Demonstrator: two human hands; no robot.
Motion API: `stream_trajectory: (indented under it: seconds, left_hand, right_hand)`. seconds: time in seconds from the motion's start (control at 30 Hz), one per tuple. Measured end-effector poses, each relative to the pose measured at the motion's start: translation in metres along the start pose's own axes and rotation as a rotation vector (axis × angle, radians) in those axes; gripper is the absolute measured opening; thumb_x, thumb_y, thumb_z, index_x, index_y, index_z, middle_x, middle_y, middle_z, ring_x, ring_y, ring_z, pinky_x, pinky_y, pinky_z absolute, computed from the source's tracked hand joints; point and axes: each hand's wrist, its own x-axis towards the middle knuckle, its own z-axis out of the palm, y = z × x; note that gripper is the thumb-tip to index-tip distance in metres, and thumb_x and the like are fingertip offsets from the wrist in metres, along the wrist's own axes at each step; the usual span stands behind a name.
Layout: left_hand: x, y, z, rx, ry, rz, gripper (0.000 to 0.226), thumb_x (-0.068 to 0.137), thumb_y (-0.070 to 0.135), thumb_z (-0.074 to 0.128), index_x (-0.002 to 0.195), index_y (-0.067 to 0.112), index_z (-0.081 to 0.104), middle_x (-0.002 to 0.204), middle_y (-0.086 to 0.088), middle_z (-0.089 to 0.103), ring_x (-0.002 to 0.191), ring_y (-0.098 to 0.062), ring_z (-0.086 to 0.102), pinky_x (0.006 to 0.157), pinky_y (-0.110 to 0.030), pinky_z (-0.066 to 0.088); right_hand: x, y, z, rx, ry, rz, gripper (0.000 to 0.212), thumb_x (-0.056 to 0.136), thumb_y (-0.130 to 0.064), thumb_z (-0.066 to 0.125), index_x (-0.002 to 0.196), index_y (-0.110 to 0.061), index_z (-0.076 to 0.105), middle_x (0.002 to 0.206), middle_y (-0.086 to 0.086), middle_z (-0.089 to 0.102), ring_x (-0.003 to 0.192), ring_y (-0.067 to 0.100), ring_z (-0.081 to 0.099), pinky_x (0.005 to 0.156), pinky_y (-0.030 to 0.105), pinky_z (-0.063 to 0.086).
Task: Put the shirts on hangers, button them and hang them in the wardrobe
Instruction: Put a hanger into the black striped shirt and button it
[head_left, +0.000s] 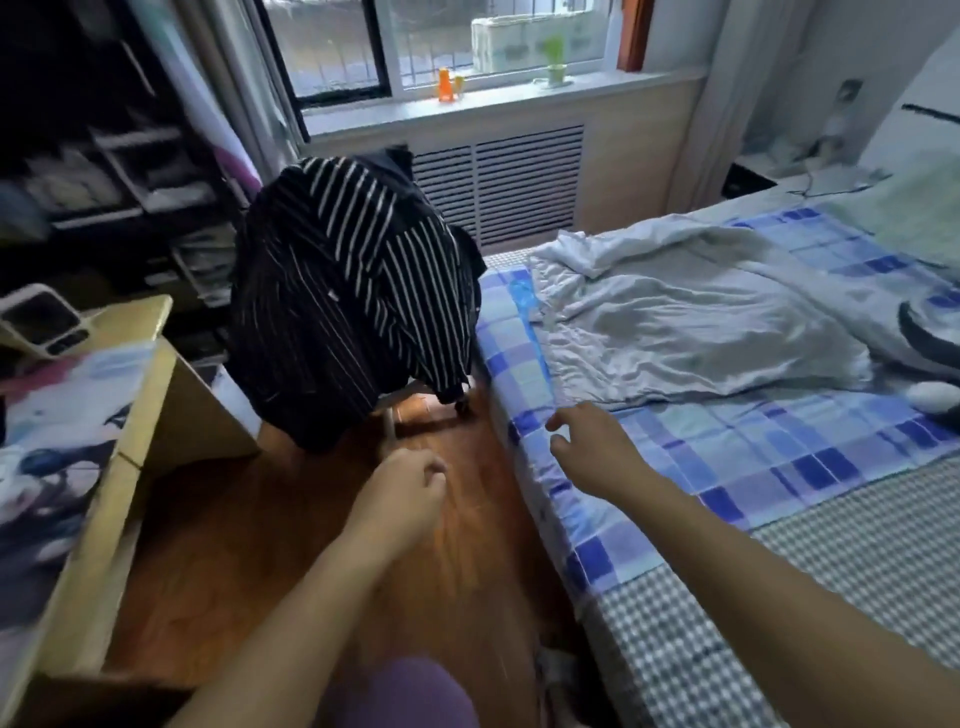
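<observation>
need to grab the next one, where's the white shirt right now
In the head view the white shirt lies crumpled on the right, on the bed's blue checked sheet, just beyond the right hand.

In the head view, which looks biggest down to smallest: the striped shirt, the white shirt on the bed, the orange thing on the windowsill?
1 and 2. White shirt and striped shirt: too alike to rank.
3. Orange thing: smallest, though farthest from the camera.
</observation>
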Motion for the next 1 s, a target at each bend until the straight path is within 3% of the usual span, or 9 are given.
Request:
stream_trajectory:
  seconds: [0.27, 0.47, 0.53, 0.63, 0.73, 0.8, 0.93, 1.0]
  left_hand:
    - [0.115, -0.005, -0.064, -0.115, 0.174, -0.185, 0.021, 0.103, 0.031, 0.052, 0.115, 0.033, 0.069, 0.115, 0.01, 0.063, 0.096, -0.003, 0.058, 0.07, -0.017, 0.041]
    - [0.146, -0.004, -0.074, -0.263, 0.156, -0.253, 0.019, 0.103, 0.028, 0.055, 0.111, 0.033, 0.071, 0.103, 0.018, 0.065, 0.091, 0.004, 0.056, 0.067, -0.009, 0.038]
    - [0.166, -0.014, -0.087, -0.285, 0.182, -0.276, 0.019, 0.103, 0.026, 0.055, 0.11, 0.031, 0.072, 0.1, 0.017, 0.067, 0.089, 0.001, 0.06, 0.066, -0.011, 0.04]
    - [0.206, -0.03, -0.116, -0.356, 0.286, -0.299, 0.02, 0.103, 0.022, 0.054, 0.104, 0.029, 0.073, 0.097, 0.011, 0.069, 0.096, -0.01, 0.065, 0.069, -0.018, 0.046]
    - [0.253, -0.043, -0.145, -0.452, 0.369, -0.287, 0.021, 0.104, 0.021, 0.052, 0.102, 0.026, 0.073, 0.092, 0.001, 0.072, 0.09, -0.027, 0.068, 0.075, -0.04, 0.057]
    - [0.291, -0.057, -0.165, -0.511, 0.396, -0.249, 0.022, 0.104, 0.02, 0.052, 0.1, 0.027, 0.073, 0.09, 0.0, 0.073, 0.09, -0.031, 0.068, 0.08, -0.045, 0.059]
    - [0.378, -0.106, -0.22, -0.487, 0.454, -0.139, 0.015, 0.101, 0.019, 0.059, 0.102, 0.025, 0.073, 0.093, 0.008, 0.071, 0.094, -0.015, 0.067, 0.078, -0.027, 0.05]
    - [0.416, -0.135, -0.248, -0.457, 0.479, -0.132, 0.015, 0.1, 0.018, 0.061, 0.11, 0.02, 0.07, 0.097, 0.009, 0.068, 0.097, -0.014, 0.065, 0.08, -0.026, 0.047]
  right_hand:
    - [0.16, -0.046, -0.025, 0.011, -0.097, -0.187, 0.026, 0.093, -0.014, 0.055, 0.113, -0.011, 0.071, 0.111, 0.017, 0.061, 0.106, 0.036, 0.06, 0.087, 0.037, 0.047]
    - [0.23, -0.078, -0.04, 0.062, -0.094, -0.237, 0.027, 0.091, -0.012, 0.054, 0.112, -0.014, 0.073, 0.113, 0.011, 0.061, 0.109, 0.031, 0.06, 0.083, 0.029, 0.04]
    - [0.249, -0.086, -0.04, 0.054, -0.092, -0.273, 0.027, 0.094, -0.014, 0.053, 0.114, -0.014, 0.071, 0.112, 0.007, 0.058, 0.111, 0.029, 0.059, 0.088, 0.03, 0.042]
    - [0.277, -0.092, -0.042, 0.015, -0.065, -0.285, 0.031, 0.097, -0.015, 0.054, 0.125, -0.015, 0.065, 0.128, 0.007, 0.053, 0.116, 0.027, 0.057, 0.095, 0.033, 0.043]
    - [0.312, -0.101, -0.046, -0.02, -0.053, -0.269, 0.035, 0.096, -0.013, 0.056, 0.13, -0.014, 0.061, 0.136, 0.008, 0.05, 0.12, 0.028, 0.055, 0.096, 0.032, 0.04]
    - [0.344, -0.118, -0.051, -0.042, -0.022, -0.263, 0.036, 0.096, -0.013, 0.057, 0.131, -0.013, 0.061, 0.135, 0.009, 0.051, 0.119, 0.028, 0.055, 0.097, 0.032, 0.04]
    - [0.421, -0.182, -0.05, 0.009, 0.133, -0.227, 0.031, 0.093, -0.014, 0.056, 0.123, -0.013, 0.066, 0.119, 0.01, 0.06, 0.11, 0.03, 0.059, 0.095, 0.04, 0.048]
    - [0.455, -0.22, -0.039, 0.046, 0.139, -0.183, 0.031, 0.091, -0.014, 0.055, 0.12, -0.013, 0.066, 0.112, 0.01, 0.064, 0.107, 0.031, 0.061, 0.092, 0.039, 0.05]
